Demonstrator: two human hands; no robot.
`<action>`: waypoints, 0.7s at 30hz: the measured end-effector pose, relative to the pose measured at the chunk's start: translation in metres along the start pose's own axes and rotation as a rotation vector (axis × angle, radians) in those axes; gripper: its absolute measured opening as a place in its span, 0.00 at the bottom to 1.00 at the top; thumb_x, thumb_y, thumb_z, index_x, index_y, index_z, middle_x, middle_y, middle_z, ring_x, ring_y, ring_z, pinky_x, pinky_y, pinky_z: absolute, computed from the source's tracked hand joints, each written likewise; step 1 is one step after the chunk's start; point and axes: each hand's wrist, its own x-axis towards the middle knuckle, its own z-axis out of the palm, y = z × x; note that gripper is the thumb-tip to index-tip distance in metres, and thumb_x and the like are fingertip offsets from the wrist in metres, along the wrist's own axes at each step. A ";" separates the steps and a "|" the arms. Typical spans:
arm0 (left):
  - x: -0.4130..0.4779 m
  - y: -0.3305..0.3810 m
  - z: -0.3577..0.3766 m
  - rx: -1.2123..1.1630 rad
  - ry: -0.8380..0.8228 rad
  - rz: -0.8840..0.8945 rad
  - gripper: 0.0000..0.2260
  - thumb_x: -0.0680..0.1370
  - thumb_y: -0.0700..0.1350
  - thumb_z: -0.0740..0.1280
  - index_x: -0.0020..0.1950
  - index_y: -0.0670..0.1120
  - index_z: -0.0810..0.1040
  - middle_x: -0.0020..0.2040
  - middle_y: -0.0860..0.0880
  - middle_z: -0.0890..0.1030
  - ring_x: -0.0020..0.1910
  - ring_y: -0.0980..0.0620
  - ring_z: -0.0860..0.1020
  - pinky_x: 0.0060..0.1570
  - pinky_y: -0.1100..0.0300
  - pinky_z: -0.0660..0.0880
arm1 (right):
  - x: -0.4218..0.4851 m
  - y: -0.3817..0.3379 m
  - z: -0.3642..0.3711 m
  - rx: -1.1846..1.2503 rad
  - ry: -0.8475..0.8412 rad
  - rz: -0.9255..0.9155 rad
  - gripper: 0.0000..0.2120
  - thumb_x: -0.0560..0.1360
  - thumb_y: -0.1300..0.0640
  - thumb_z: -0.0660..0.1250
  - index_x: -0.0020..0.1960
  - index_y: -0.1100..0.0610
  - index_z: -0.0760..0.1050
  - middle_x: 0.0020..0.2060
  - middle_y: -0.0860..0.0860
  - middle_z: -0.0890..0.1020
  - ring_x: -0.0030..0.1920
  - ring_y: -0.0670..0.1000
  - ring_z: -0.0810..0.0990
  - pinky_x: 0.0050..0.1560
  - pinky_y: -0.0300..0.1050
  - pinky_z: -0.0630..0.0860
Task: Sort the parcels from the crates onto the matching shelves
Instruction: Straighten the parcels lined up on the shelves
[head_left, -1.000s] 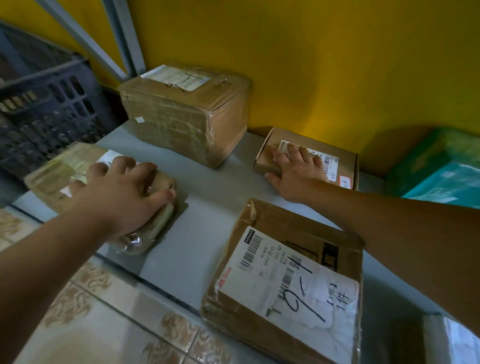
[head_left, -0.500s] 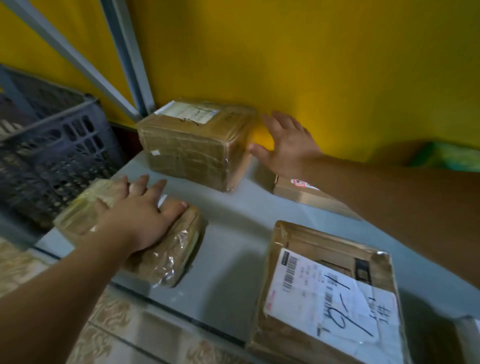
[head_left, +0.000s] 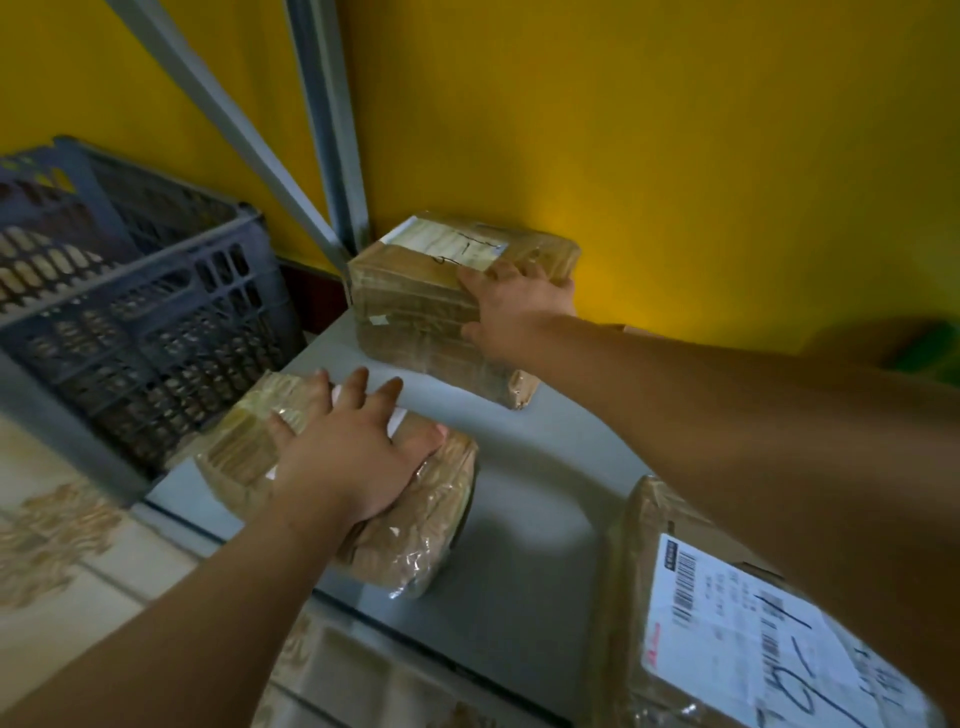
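Yellow wall (head_left: 675, 130) rises behind both grips. Grey metal shelf (head_left: 519, 519) lies under them and carries three parcels. Its upright post (head_left: 327, 130) and slanted brace (head_left: 223, 119) stand beyond the left grip (head_left: 348, 457) and to the left of the right grip (head_left: 514, 312). A dark slatted plastic crate (head_left: 130, 312) sits off the shelf on the outer side of the left grip, above the patterned tiled floor (head_left: 52, 545). The labelled cardboard parcel (head_left: 727, 623), with a white shipping label bearing barcodes and handwritten marks, lies at the shelf's front edge. It is nearer the viewer than the right grip, partly under that forearm, and neither grip touches it. The tape-wrapped box parcel (head_left: 415, 291) stands at the back of the shelf by the post and wall, in the right grip's hold. The fingers lie over its top right edge and the thumb presses its front face, so the hand clasps the near corner. The plastic-wrapped flat parcel (head_left: 415, 530) lies at the shelf's front left corner directly beneath the left grip. That grip is a spread hand with straight fingers, resting palm-down on the wrapping without closing round it. The two held parcels lie apart, with bare shelf between them.
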 end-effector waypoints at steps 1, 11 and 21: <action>0.000 0.000 0.000 -0.001 0.001 0.000 0.36 0.73 0.73 0.45 0.78 0.60 0.49 0.80 0.55 0.45 0.78 0.46 0.38 0.71 0.31 0.42 | -0.002 0.001 0.001 0.001 0.007 0.002 0.33 0.81 0.42 0.60 0.80 0.42 0.48 0.78 0.54 0.59 0.78 0.62 0.55 0.71 0.72 0.58; 0.012 -0.030 -0.028 0.113 0.010 -0.070 0.40 0.69 0.77 0.46 0.78 0.62 0.48 0.80 0.53 0.46 0.78 0.43 0.45 0.69 0.28 0.44 | 0.006 -0.005 0.003 0.064 0.014 0.018 0.32 0.81 0.45 0.61 0.80 0.42 0.51 0.77 0.54 0.61 0.77 0.61 0.55 0.66 0.64 0.68; 0.007 -0.047 -0.024 0.025 -0.056 -0.195 0.41 0.67 0.79 0.48 0.77 0.65 0.44 0.80 0.52 0.42 0.76 0.35 0.52 0.69 0.33 0.54 | -0.010 0.008 -0.006 -0.036 -0.014 -0.010 0.30 0.83 0.47 0.60 0.80 0.43 0.51 0.75 0.54 0.63 0.74 0.62 0.60 0.62 0.58 0.71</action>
